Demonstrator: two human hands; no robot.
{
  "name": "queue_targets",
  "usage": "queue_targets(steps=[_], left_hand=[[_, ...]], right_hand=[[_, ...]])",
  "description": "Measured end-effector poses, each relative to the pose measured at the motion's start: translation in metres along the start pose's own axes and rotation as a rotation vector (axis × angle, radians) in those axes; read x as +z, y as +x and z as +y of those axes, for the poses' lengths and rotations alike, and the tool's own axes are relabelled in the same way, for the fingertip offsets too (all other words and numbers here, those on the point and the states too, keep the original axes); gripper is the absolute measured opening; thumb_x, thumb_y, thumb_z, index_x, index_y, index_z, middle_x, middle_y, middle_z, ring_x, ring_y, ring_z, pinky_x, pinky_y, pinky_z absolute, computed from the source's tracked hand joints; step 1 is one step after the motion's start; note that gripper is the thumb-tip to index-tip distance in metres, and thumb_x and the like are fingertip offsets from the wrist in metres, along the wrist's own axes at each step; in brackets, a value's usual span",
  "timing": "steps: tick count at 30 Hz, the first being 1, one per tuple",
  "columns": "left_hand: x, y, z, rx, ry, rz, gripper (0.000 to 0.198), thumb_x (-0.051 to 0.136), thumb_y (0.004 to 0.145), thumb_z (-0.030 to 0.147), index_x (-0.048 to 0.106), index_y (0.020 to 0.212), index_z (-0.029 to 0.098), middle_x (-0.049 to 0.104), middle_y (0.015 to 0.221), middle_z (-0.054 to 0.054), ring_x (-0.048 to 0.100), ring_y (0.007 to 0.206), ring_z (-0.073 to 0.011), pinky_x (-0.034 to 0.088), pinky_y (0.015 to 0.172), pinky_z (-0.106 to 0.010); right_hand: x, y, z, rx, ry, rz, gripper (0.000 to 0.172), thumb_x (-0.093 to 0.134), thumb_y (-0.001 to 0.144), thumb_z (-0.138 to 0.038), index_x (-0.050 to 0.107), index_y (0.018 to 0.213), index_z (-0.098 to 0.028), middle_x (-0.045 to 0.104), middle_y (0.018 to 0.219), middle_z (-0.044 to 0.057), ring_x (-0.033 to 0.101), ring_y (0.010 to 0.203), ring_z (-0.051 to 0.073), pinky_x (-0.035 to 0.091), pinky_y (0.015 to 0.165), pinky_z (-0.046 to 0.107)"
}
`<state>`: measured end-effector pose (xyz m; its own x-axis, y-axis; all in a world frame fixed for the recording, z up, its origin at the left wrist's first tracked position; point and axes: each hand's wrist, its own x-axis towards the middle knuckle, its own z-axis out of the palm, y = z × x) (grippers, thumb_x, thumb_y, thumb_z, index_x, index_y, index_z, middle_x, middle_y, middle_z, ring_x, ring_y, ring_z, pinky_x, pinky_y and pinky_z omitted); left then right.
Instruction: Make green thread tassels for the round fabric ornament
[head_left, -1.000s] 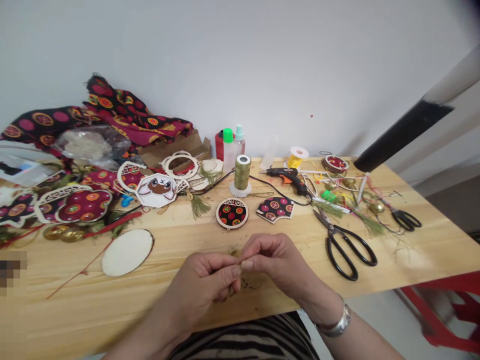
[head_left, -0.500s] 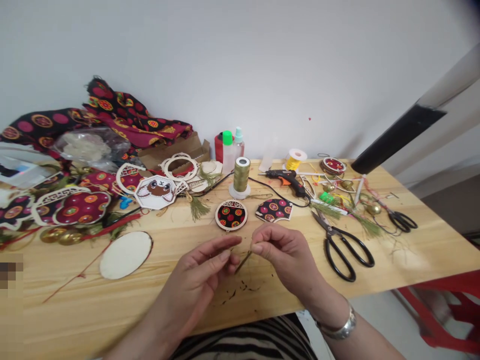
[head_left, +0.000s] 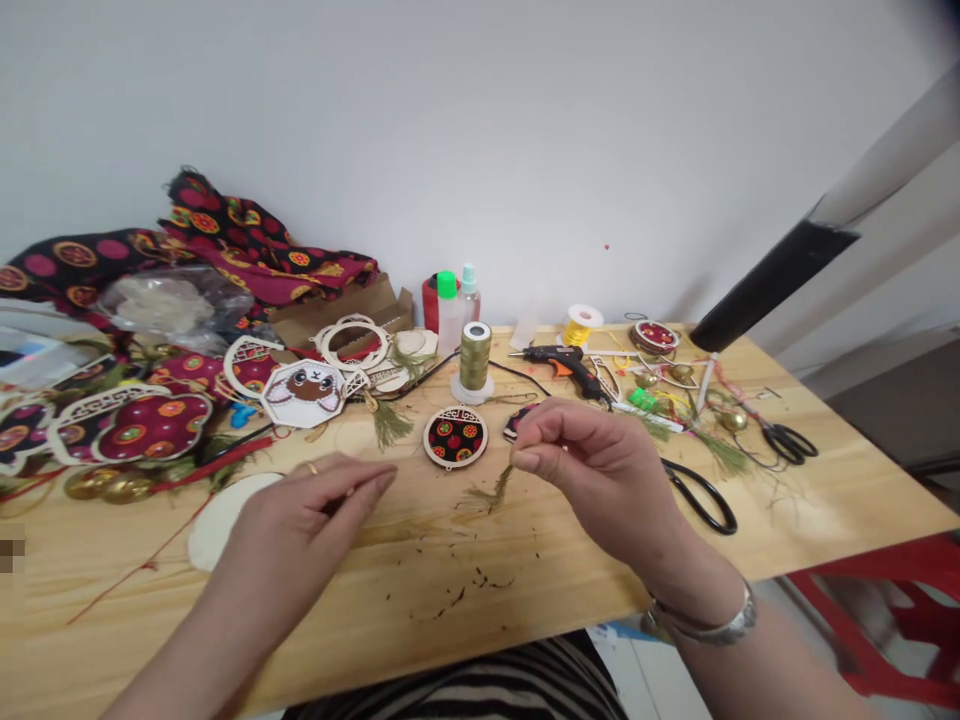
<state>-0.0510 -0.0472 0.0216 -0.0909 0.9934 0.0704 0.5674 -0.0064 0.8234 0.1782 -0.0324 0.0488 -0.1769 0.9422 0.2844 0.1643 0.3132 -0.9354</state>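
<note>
At lower centre, the right hand (head_left: 600,480) pinches a green thread tuft (head_left: 491,492), loose and unattached. The left hand (head_left: 300,515) is at lower left, thumb and forefinger close; whether they grip anything, I cannot tell. Above, a round ornament (head_left: 455,438) already has its cloth, but no tassel. The right hand hides most of the scissors (head_left: 709,500); the tuft's top is unclear.

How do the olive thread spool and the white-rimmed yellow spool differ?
The olive thread spool is tall and slim; the white-rimmed yellow spool is short and squat. The olive spool stands nearer the front of the pale wooden table; the yellow spool sits nearer the wall. Both rest on the table.
</note>
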Motion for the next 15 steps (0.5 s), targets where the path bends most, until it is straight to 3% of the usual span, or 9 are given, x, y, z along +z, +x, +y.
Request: queue_targets(steps=[2,3,6,9,15], left_hand=[[-0.001,0.001,0.012,0.052,-0.091,0.077,0.013,0.072,0.065,0.030,0.077,0.077,0.029,0.072,0.091,-0.002,0.059,0.080,-0.0212,0.044,0.068,-0.022],[0.000,0.000,0.019,0.025,-0.158,0.016,0.020,0.071,0.066,0.031,0.077,0.086,0.029,0.072,0.090,-0.002,0.058,0.071,-0.0182,0.043,0.059,-0.021],[0.011,-0.002,0.034,-0.090,-0.406,-0.282,0.041,0.071,0.068,0.031,0.069,0.108,0.028,0.060,0.050,0.002,0.045,0.044,-0.0128,0.037,0.043,-0.021],[0.023,-0.005,0.039,-0.098,-0.552,-0.337,0.039,0.074,0.065,0.026,0.071,0.104,0.029,0.065,0.059,0.001,0.049,0.048,-0.0120,0.041,0.046,-0.022],[0.030,-0.009,0.032,-0.107,-0.492,-0.347,0.018,0.066,0.075,0.027,0.075,0.090,0.027,0.068,0.063,0.000,0.055,0.053,-0.0118,0.041,0.049,-0.021]], right_hand=[[0.003,0.003,-0.005,-0.044,-0.035,-0.023,0.012,0.066,0.075,-0.015,0.063,0.063,-0.019,0.061,0.065,-0.002,0.055,0.063,0.012,0.043,0.061,0.026],[0.005,0.003,-0.007,-0.066,-0.057,-0.039,0.012,0.066,0.075,-0.015,0.063,0.064,-0.019,0.062,0.066,-0.002,0.055,0.063,0.012,0.044,0.062,0.026],[0.011,0.004,-0.009,-0.130,-0.135,-0.084,0.011,0.064,0.077,-0.015,0.065,0.067,-0.020,0.064,0.070,-0.002,0.057,0.067,0.012,0.045,0.065,0.027],[0.016,0.003,-0.007,-0.171,-0.207,-0.103,0.013,0.061,0.080,-0.015,0.065,0.069,-0.020,0.063,0.071,-0.001,0.057,0.071,0.013,0.046,0.068,0.027],[0.017,0.004,-0.004,-0.185,-0.232,-0.122,0.014,0.059,0.078,-0.008,0.063,0.069,-0.019,0.061,0.068,-0.002,0.056,0.072,0.013,0.045,0.071,0.027]])
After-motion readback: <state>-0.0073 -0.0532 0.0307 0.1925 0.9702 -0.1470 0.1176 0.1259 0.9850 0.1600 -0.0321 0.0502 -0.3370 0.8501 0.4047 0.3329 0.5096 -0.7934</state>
